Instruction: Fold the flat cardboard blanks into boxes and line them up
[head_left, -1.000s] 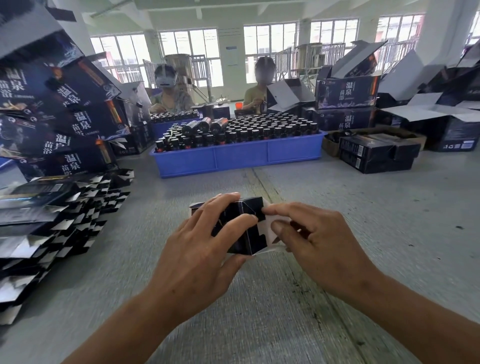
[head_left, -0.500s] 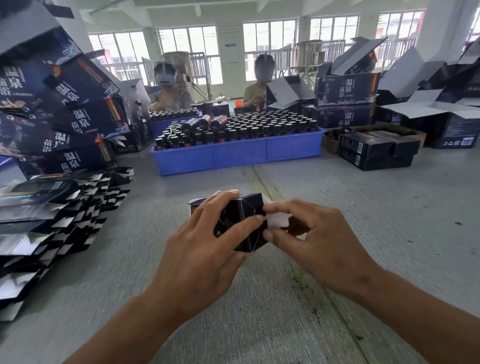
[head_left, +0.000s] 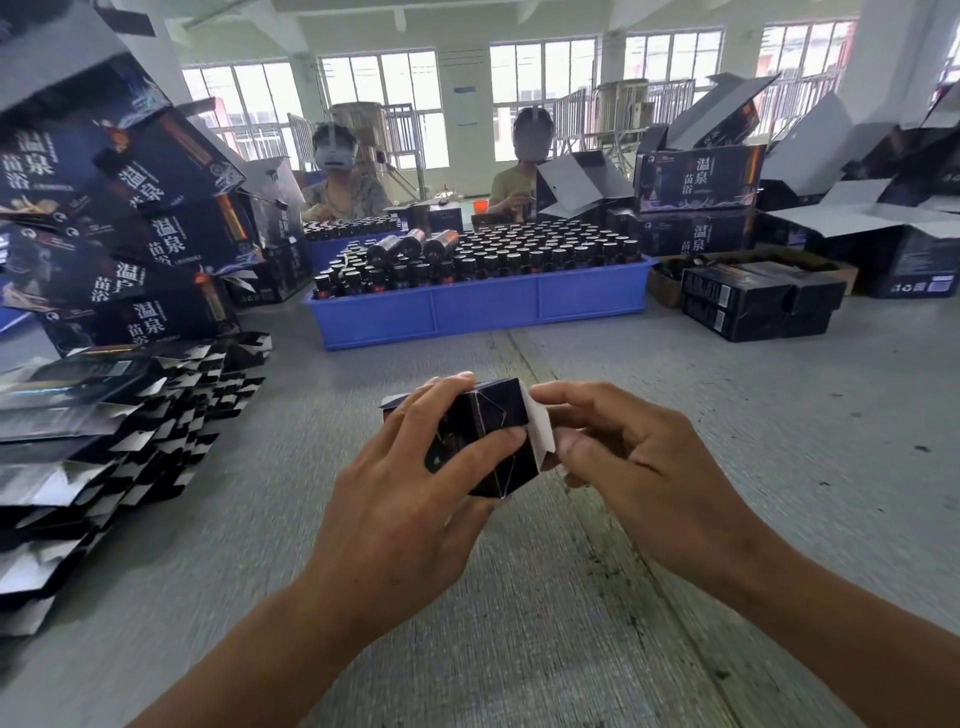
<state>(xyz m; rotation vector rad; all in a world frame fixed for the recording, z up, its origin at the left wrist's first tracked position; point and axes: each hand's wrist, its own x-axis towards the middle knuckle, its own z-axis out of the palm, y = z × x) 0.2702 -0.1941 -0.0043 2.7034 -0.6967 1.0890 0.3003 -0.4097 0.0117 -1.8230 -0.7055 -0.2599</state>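
Small dark cardboard box (head_left: 480, 441), half folded, held above the grey tabletop (head_left: 519, 623). The left hand (head_left: 410, 499) grips its side, fingers curled over it; the right hand (head_left: 639, 467) pinches its white end flap (head_left: 540, 434). Flat blanks (head_left: 93, 441) lie stacked at left.

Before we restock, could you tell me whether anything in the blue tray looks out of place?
Yes: three bottles lie on their sides across the caps of the upright bottles, toward the left part of the blue tray. Everything else in it stands in rows.
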